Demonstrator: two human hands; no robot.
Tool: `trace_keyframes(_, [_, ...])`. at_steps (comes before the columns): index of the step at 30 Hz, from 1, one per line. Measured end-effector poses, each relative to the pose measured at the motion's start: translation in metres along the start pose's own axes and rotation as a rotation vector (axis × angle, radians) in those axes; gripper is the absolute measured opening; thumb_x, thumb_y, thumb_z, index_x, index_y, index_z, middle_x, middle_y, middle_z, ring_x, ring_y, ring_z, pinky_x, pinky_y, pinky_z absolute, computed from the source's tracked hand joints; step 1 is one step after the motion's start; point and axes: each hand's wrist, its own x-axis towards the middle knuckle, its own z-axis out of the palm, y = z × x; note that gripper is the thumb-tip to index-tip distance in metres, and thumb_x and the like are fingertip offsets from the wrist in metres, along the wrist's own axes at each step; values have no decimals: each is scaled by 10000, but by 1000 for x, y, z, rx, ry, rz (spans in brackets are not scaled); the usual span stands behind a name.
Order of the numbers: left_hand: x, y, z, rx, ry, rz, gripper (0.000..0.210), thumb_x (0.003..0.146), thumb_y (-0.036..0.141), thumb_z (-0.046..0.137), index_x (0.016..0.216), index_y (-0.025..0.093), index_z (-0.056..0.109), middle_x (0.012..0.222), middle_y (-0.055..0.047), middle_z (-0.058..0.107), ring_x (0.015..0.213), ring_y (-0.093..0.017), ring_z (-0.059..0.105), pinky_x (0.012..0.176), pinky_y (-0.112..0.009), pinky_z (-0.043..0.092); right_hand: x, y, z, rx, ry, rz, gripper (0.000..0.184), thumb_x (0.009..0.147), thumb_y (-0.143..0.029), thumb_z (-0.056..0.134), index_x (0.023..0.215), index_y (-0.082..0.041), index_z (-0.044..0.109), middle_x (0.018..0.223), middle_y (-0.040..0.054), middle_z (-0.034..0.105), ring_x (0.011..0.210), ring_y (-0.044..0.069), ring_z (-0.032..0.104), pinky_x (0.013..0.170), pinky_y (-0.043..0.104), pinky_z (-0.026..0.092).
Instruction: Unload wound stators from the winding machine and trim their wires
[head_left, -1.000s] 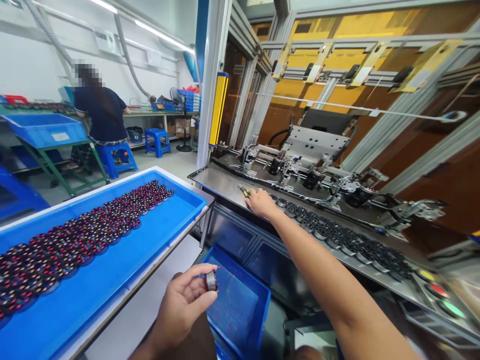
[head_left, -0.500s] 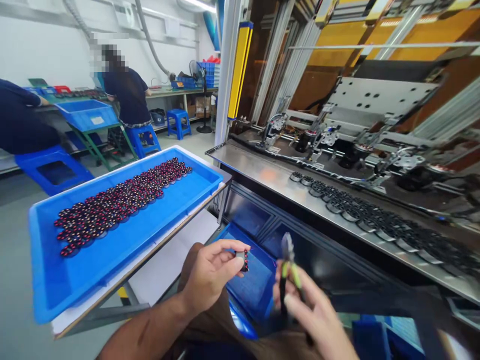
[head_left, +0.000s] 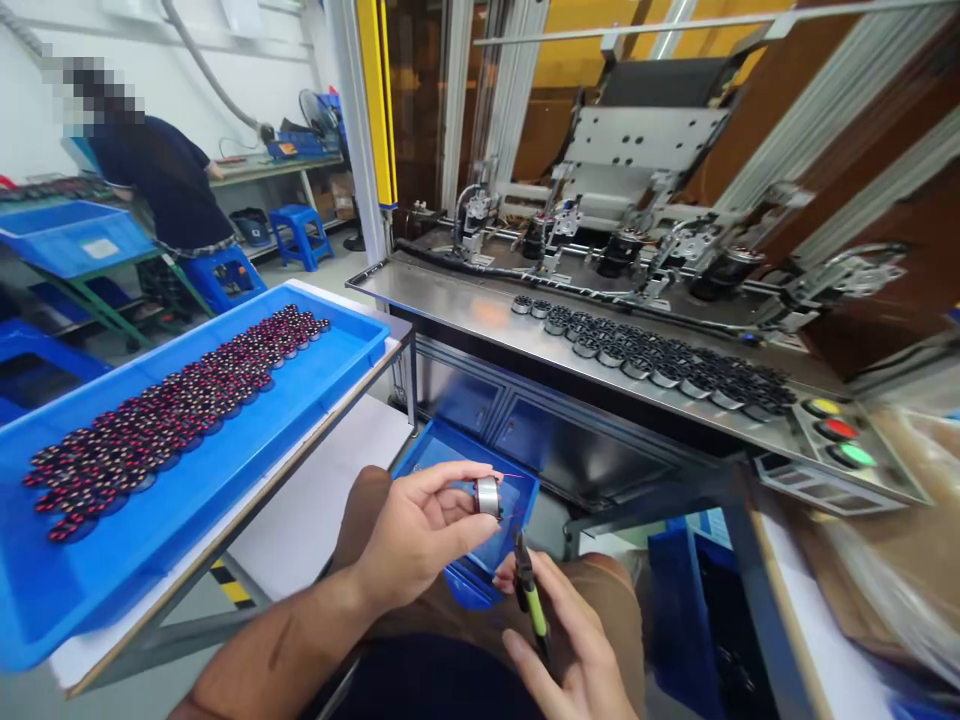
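Note:
My left hand (head_left: 424, 535) pinches a small motor stator (head_left: 487, 496) between thumb and fingertips. Its silvery rim faces me, and a thin red wire end sticks out to the right. Just below and to the right, my right hand (head_left: 574, 625) is closed on cutting pliers (head_left: 535, 603) with green and black handles. The pliers' dark jaws point up toward the stator but stay apart from it. Whether the jaws are parted is hard to make out. Below both hands lies a blue bin (head_left: 521, 490) on the floor.
Left, a blue tray (head_left: 300, 400) on a table holds rows of red-wound stators (head_left: 187, 400). Ahead, a machine's metal ledge (head_left: 450, 290) carries dark cores (head_left: 645, 350). Push buttons (head_left: 836, 430) sit at its right end. A co-worker (head_left: 165, 180) is at a far bench.
My view has swung right. The stator has turned so its silvery rim now shows. The pliers have come lower and closer to the left hand, their jaws turned.

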Motion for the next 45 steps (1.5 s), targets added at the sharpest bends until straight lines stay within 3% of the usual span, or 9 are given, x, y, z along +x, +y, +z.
trace_keyframes(10, [-8,0,-3,40,-1,-5,351,733,162,796,1071,142,704,815,-67,745,789,-161,698,740,-243,563,16,-9,1,-18,-21,-95,562,886,-216,587,1429,-260,447,1276,115,647,1158,286,641,968,412,560])
trace_keyframes(17, [-7,0,-4,41,4,-19,330,734,144,796,1054,147,715,835,-61,736,778,-131,679,742,-216,559,18,-6,-3,-159,27,-198,569,868,-124,563,1421,-218,472,1194,95,708,1050,244,703,934,339,575])
trace_keyframes(24, [-9,-3,-8,85,-68,200,279,793,134,748,1056,222,723,1114,-66,693,929,-136,672,818,-212,554,17,-8,-2,-191,30,-156,515,850,-159,573,1363,-185,536,1165,122,715,1056,272,699,898,341,590])
trace_keyframes(29, [-8,-4,-8,206,-59,339,253,850,100,673,1051,246,718,1118,-49,690,1047,-152,650,893,-226,540,28,-15,0,-58,13,-197,583,830,-102,516,1403,-199,460,1199,133,673,1057,243,690,866,293,590])
trace_keyframes(36, [-10,-5,-8,277,-68,368,267,850,82,664,1061,241,706,1125,-60,685,1100,-170,627,880,-227,540,35,-23,-2,-79,16,-171,588,801,-74,525,1374,-204,504,1165,122,693,1011,252,706,826,289,599])
trace_keyframes(41, [-10,-5,-9,314,-70,381,285,845,79,666,1065,257,700,1119,-49,693,1104,-160,620,937,-245,518,26,-16,-4,-128,43,-188,590,792,-54,514,1361,-207,537,1032,87,748,892,223,742,752,252,615])
trace_keyframes(45, [-11,-4,-8,357,-76,409,295,841,71,664,1068,258,692,1124,-51,697,1106,-166,621,927,-250,521,19,-7,-4,-205,62,-155,524,814,-131,545,1335,-179,578,1126,110,735,999,266,722,879,330,596])
